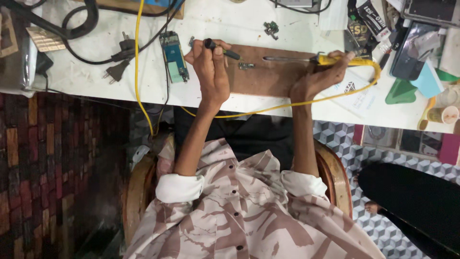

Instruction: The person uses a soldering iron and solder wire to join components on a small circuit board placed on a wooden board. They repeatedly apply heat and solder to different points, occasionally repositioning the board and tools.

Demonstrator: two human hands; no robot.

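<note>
White bench (268,21): one brown board (268,76); left grip (211,67) clamps black tool (221,49), right grip (318,76) yellow soldering iron (306,59).

An electronics repair workshop.
You sit at a white table (268,108) strewn with a blue circuit board (174,56), loose plugs (116,71), cables, small parts, and a yellow-handled soldering iron (306,59) over a brown work mat (268,76).

Tiny part (246,65) on board too small to identify.

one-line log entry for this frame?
left hand: holds black tool | right hand: holds yellow iron | part on board
</note>
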